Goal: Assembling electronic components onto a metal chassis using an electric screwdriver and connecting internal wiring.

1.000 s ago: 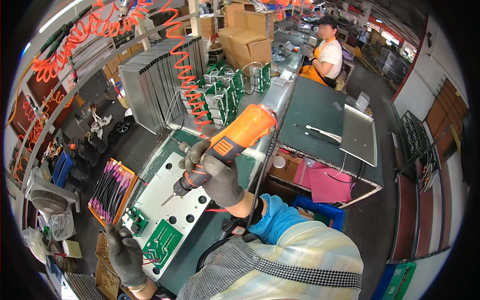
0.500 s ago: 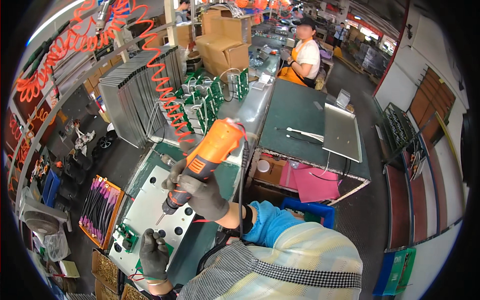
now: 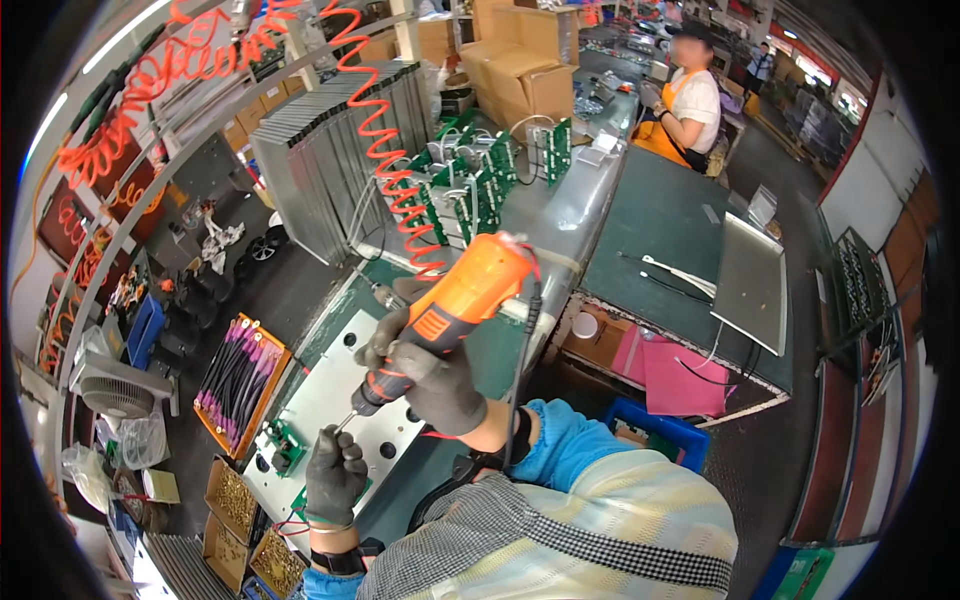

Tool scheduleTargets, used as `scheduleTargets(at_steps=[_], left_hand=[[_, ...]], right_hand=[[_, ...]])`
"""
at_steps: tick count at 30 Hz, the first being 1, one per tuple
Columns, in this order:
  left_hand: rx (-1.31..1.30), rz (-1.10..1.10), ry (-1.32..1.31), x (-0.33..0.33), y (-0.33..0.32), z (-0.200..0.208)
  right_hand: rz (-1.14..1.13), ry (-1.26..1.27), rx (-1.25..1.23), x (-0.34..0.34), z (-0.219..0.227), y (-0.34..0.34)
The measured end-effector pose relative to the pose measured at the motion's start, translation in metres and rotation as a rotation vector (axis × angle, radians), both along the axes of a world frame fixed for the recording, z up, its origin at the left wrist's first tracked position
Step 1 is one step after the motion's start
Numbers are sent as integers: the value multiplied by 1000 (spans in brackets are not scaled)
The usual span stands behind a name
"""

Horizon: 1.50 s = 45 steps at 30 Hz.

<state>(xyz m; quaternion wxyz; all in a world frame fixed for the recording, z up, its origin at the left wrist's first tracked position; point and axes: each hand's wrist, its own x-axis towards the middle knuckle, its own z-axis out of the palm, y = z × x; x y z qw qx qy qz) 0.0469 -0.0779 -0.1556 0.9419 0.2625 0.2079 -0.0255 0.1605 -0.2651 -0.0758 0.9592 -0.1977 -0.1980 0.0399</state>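
Note:
My gloved right hand (image 3: 435, 385) is wrapped round an orange and black electric screwdriver (image 3: 465, 290), tilted with its bit down to the left. The bit's tip meets the fingertips of my gloved left hand (image 3: 336, 478). Those fingers are curled together in a pinch; whatever they hold is too small or hidden to make out. Both hands are above a pale metal plate (image 3: 333, 385) with dark round holes. On the plate, left of my left hand, sits a small green circuit board (image 3: 284, 450). Another green board (image 3: 301, 500) is partly covered by my left hand.
Cardboard boxes of small brass-coloured parts (image 3: 234, 497) stand at the lower left, below a crate of purple-and-black cables (image 3: 240, 385). Upright metal panels (image 3: 315, 175) and green circuit boards (image 3: 490, 185) stand behind. A red coiled hose (image 3: 385, 165) hangs down. A co-worker (image 3: 690, 115) sits at the far right.
The view has swung, shifting the scene to the right. My left hand has come up to the screwdriver's bit, which was apart from it before. My right hand keeps its hold on the screwdriver.

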Motion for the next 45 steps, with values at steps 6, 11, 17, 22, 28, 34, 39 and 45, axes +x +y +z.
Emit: scheduleTargets(at_steps=[6,11,17,22,28,34,39,45], left_hand=[[275,-14,-3,6,-9,7],[265,-3,11,8,-6,8],[200,-22,9,10,-4,3],[240,28,36,9,-6,0],[300,48,-22,1,-3,-3],[227,103,9,-9,-3,-4],[229,177,8,-22,5,-7],[217,269,29,-37,8,-6]], right_hand=[[0,9,-61,6,-11,2],[-20,51,-76,6,-15,10],[-67,38,-106,0,-15,15],[-152,65,-131,-2,-16,18],[-189,225,-174,-4,-21,21],[-170,213,-193,-6,-22,33],[-151,204,-201,-9,-25,49],[-78,179,-249,-16,-23,63]])
